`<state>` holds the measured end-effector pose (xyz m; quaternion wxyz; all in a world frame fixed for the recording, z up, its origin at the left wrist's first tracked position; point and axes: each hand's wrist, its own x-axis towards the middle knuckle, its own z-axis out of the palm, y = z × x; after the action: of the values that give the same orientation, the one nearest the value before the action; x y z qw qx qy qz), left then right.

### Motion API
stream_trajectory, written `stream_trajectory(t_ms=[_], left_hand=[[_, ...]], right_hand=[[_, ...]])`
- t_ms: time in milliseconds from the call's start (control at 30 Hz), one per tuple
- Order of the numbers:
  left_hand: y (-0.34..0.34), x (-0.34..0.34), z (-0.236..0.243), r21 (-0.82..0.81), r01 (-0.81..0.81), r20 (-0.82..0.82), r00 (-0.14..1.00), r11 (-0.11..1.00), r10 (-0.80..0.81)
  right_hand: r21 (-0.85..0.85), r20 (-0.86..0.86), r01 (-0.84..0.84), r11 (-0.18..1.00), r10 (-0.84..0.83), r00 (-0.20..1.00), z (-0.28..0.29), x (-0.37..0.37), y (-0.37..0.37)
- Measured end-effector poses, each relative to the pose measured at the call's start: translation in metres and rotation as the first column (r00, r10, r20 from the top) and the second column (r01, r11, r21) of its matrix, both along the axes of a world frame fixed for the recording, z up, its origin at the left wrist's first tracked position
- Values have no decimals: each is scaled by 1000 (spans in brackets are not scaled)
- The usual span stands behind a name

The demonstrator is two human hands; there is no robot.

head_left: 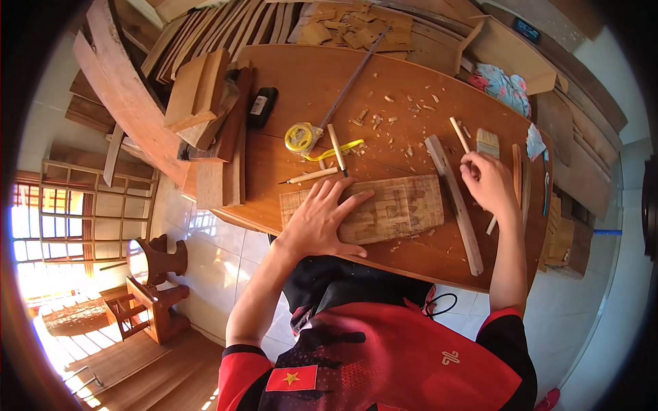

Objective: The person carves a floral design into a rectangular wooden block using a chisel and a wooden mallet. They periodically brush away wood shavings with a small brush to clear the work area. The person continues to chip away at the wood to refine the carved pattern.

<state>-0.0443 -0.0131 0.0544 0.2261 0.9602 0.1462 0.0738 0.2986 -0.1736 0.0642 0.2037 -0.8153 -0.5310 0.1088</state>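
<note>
My left hand [323, 216] lies spread on a carved wooden board [401, 209] near the table's front edge, pressing on its left part. Raised rectangular patterns show on the board's right half. To the right, my right hand [488, 183] has its fingers curled at the lower end of a round pale wooden tool handle [458, 131]; whatever continues under the fingers is hidden. A flat brush [488, 142] lies just beyond that hand. Two carving chisels with pale handles, one upright in view [336, 145] and one lying sideways [312, 176], rest beyond the board.
A yellow tape measure [301, 138] has its blade drawn out across the table [295, 75]. A long wooden strip [454, 205] lies between board and right hand. Wood blocks [223, 181] are stacked at left, beside a black device [262, 107]. Chips are scattered about.
</note>
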Motion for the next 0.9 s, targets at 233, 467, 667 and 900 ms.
stream_trajectory(t_ms=[233,467,667,900], left_hand=[[75,-27,19,-48,-320,93,942,946,323],[139,-8,19,-206,-382,-129,923,901,362],[123,46,27,81,-351,-488,803,933,344],[90,96,16,345,-336,-489,733,877,473]], right_hand=[[-10,-16,68,998,-68,998,-4,-25,-30],[76,-36,107,991,-105,994,-20,-39,-47],[40,-61,101,994,-98,993,-11,-56,-49],[65,13,210,976,-211,977,-32,-57,-58]])
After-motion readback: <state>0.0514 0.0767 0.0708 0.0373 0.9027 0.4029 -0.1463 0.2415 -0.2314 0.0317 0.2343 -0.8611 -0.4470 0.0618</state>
